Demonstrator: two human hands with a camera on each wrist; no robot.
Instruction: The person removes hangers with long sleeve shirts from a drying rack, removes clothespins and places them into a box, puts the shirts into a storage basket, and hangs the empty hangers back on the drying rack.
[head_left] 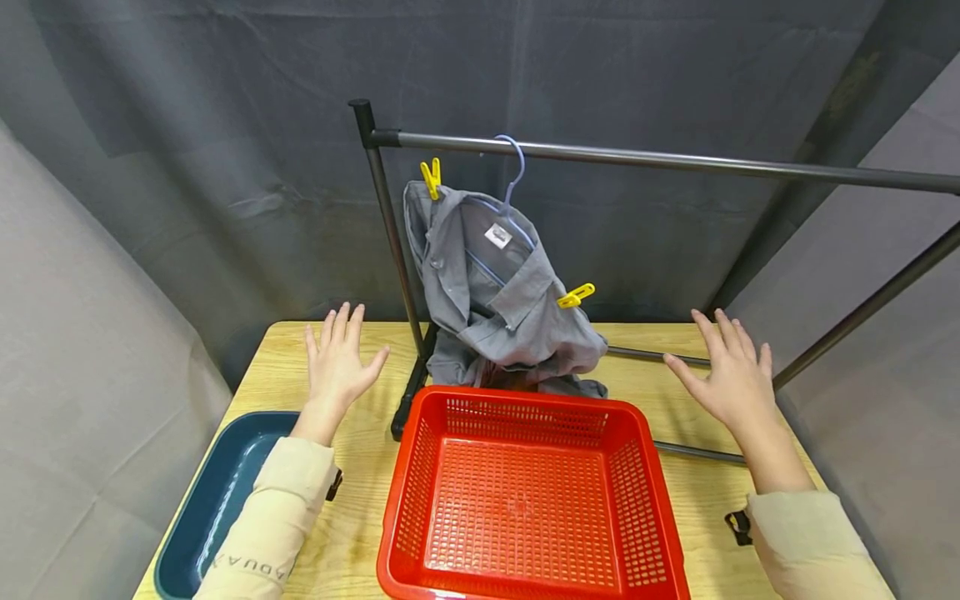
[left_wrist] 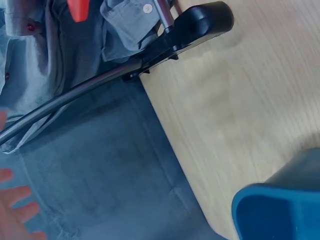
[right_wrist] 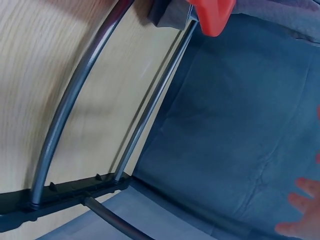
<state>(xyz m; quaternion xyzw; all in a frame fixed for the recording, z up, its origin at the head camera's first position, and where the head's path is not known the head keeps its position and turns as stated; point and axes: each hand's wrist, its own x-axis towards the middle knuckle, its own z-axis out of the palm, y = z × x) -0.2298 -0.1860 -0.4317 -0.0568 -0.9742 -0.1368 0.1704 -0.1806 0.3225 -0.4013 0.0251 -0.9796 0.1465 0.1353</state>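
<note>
A grey collared shirt [head_left: 480, 275] hangs from a light blue hanger [head_left: 517, 171] on the rack's top bar. One yellow clothespin [head_left: 431, 178] clips its left shoulder, and a second yellow clothespin [head_left: 577, 296] clips the right one. My left hand [head_left: 337, 364] is held up with fingers spread, left of the rack's upright, touching nothing. To the right of the shirt my right hand [head_left: 727, 375] is raised too, its fingers spread and holding nothing. Between the forearms a red basket [head_left: 649, 483] shows a bare perforated floor, its far rim in front of the shirt's lower part.
A dark blue tray [head_left: 197, 500] lies at the table's left, partly behind the left sleeve. The rack's metal bar [head_left: 660, 158] runs across above the wooden table [head_left: 352, 500], with lower rails [right_wrist: 150, 105] near the tabletop. Grey cloth [head_left: 225, 100] surrounds the table.
</note>
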